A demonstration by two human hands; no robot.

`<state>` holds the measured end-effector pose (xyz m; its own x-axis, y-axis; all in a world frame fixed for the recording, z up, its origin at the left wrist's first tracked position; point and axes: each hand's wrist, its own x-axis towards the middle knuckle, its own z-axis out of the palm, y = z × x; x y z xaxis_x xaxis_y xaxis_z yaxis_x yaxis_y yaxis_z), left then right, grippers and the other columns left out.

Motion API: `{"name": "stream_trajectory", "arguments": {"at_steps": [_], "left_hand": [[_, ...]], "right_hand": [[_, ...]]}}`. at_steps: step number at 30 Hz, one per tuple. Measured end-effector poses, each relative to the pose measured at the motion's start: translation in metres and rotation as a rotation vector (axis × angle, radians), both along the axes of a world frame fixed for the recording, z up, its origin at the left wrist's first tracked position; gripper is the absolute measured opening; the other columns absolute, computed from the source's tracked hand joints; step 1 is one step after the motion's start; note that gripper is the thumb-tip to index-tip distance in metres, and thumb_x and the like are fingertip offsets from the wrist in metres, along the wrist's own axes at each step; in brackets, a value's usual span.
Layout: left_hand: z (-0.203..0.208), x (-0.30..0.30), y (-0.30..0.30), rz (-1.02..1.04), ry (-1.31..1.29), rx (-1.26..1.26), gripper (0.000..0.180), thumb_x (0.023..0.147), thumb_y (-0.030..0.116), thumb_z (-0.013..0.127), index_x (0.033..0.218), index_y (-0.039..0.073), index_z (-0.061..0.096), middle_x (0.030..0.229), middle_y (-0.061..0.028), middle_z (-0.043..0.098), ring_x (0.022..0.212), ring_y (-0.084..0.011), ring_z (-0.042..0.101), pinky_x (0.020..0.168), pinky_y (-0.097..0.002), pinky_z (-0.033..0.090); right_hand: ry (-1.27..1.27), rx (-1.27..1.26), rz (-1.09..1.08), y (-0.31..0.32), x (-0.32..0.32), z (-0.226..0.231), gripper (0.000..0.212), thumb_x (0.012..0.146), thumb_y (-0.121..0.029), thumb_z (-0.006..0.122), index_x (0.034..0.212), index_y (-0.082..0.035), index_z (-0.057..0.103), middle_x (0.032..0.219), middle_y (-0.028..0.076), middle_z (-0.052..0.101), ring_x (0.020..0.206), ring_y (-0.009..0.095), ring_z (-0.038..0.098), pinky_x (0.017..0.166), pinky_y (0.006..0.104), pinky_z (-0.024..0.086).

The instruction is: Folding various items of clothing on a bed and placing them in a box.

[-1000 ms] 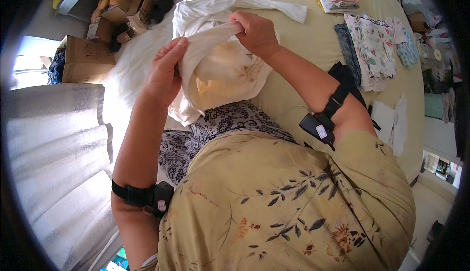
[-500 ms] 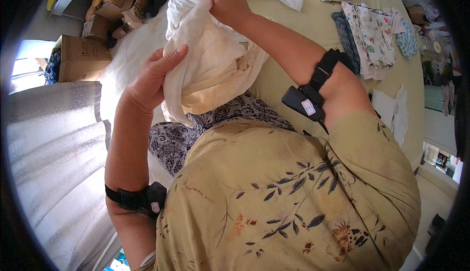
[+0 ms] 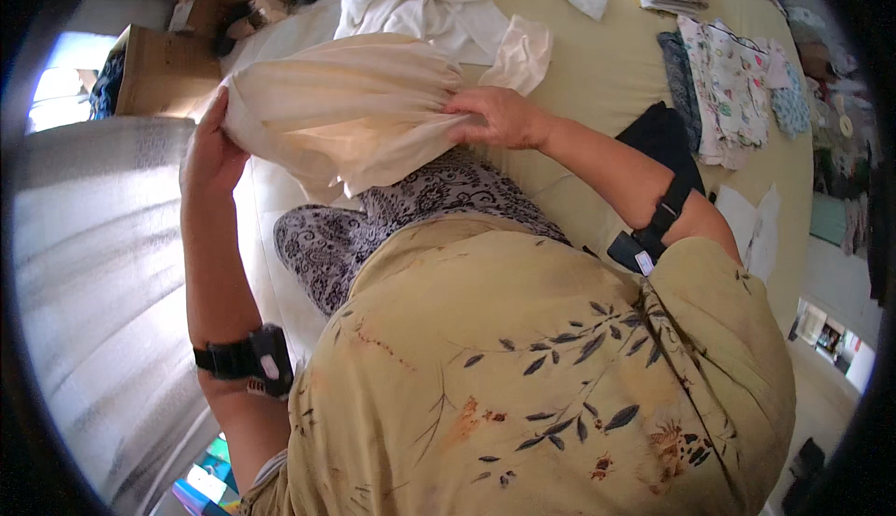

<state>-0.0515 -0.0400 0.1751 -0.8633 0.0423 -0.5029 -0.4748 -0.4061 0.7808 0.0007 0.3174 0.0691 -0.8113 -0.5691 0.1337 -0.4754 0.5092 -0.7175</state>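
Cream garment [image 3: 345, 105] stretched between both hands [image 3: 502, 117], long axis running left-right.

There are two armbands [image 3: 235, 360], one cream garment [image 3: 345, 110].

Left hand [image 3: 214, 154] (partly hidden) seemingly pinches; right hand [image 3: 501, 117] grips.

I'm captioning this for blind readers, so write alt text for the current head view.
A person's left hand and right hand hold a cream cloth spread between them. Beyond it, a white garment lies on a pale yellow bed, with folded clothes to the right.
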Motion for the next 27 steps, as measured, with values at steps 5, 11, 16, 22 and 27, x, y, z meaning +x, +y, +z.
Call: {"name": "stream_trajectory", "arguments": {"at_steps": [5, 11, 16, 22, 27], "left_hand": [[-0.057, 0.000, -0.029, 0.053, -0.063, 0.101, 0.036, 0.087, 0.025, 0.046, 0.115, 0.002, 0.044, 0.113, -0.0122, 0.050, 0.104, -0.0241, 0.048, 0.091, -0.0392, 0.038], [-0.092, 0.033, -0.021, -0.048, -0.076, 0.179, 0.035, 0.086, 0.024, 0.046, 0.114, 0.002, 0.045, 0.109, -0.0110, 0.054, 0.098, -0.0211, 0.053, 0.086, -0.0366, 0.043], [-0.104, 0.047, -0.022, -0.005, -0.067, -0.104, 0.029, 0.089, 0.022, 0.043, 0.108, 0.001, 0.048, 0.094, -0.0054, 0.059, 0.082, -0.0166, 0.058, 0.072, -0.0320, 0.048], [-0.081, 0.046, -0.016, 0.104, 0.054, -0.158, 0.027, 0.089, 0.022, 0.044, 0.108, 0.003, 0.048, 0.090, -0.0041, 0.058, 0.076, -0.0142, 0.058, 0.066, -0.0293, 0.049], [-0.079, 0.053, -0.012, 0.113, -0.007, -0.242, 0.028, 0.088, 0.022, 0.045, 0.108, 0.003, 0.048, 0.094, -0.0051, 0.058, 0.080, -0.0136, 0.058, 0.068, -0.0287, 0.050]], "right_hand": [[0.190, -0.001, -0.040, 0.000, 0.021, 0.010, 0.024, 0.071, -0.015, 0.062, 0.092, -0.007, 0.055, 0.086, 0.009, 0.054, 0.075, 0.027, 0.054, 0.067, 0.0332, 0.044], [0.169, -0.005, -0.029, 0.013, 0.048, 0.025, 0.022, 0.066, -0.005, 0.062, 0.087, -0.008, 0.055, 0.078, 0.007, 0.051, 0.072, 0.025, 0.052, 0.063, 0.0347, 0.043], [0.345, 0.013, 0.078, 0.017, 0.061, 0.027, 0.020, 0.066, -0.006, 0.060, 0.085, -0.009, 0.053, 0.083, 0.007, 0.053, 0.075, 0.028, 0.054, 0.064, 0.0342, 0.044], [0.146, 0.150, 0.168, 0.039, 0.087, 0.032, 0.014, 0.068, -0.002, 0.058, 0.080, -0.006, 0.052, 0.086, 0.008, 0.053, 0.078, 0.027, 0.054, 0.066, 0.0333, 0.044], [0.099, 0.163, 0.188, 0.024, 0.083, 0.037, 0.013, 0.070, -0.006, 0.059, 0.081, -0.006, 0.053, 0.080, 0.009, 0.053, 0.075, 0.028, 0.053, 0.064, 0.0335, 0.043]]}}
